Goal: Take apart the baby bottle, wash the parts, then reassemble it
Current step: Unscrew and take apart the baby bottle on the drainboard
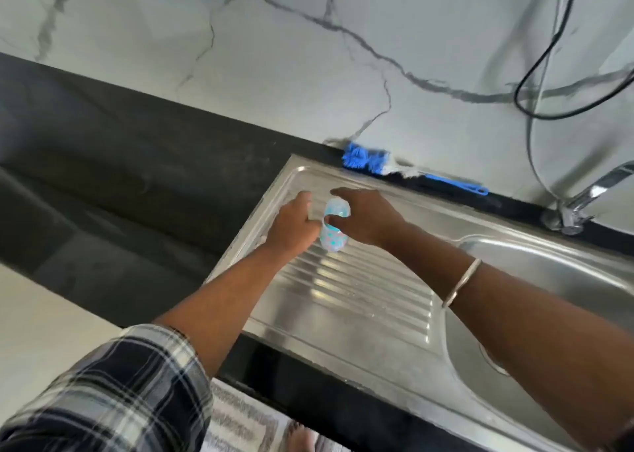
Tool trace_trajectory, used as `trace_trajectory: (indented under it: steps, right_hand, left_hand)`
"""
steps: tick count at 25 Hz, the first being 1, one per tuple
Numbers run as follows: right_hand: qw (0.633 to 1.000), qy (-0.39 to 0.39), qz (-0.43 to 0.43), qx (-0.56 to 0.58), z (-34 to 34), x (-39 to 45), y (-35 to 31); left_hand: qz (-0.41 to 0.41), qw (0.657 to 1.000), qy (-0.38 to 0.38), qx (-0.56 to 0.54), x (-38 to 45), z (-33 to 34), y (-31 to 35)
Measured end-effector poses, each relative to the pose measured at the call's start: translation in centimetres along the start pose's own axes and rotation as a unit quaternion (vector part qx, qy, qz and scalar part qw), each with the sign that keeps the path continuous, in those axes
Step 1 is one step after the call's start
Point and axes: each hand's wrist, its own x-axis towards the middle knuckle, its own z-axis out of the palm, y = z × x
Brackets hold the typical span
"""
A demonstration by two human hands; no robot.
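Note:
A small baby bottle (332, 239), clear with blue dots and a pale blue top, is held over the ribbed steel draining board (353, 290). My right hand (367, 218) is wrapped around its upper part. My left hand (295, 227) reaches in from the left, touching the bottle's side. Its fingertips rest on a small clear part that is too blurred to make out. The frame is blurred by motion.
A blue bottle brush (380, 163) lies along the back edge by the marble wall. The sink basin (549, 300) is to the right, with a chrome tap (590, 194) behind it. Dark countertop (120, 177) stretches to the left. Black cables (535, 84) hang on the wall.

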Motion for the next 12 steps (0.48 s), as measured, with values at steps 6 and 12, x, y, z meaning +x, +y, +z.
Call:
trace_trajectory:
  steps: [6,12]
  right_hand:
    - [0.999,0.018,-0.006,-0.047,1.5,1.9,-1.1]
    - [0.998,0.027,0.03,-0.047,1.6,2.6,-0.4]
  left_hand:
    - [0.071,0.996,-0.014,-0.048,-0.5,2.4,-2.1]
    - [0.112,0.989,0.052,-0.087,-0.6,4.9,-1.9]
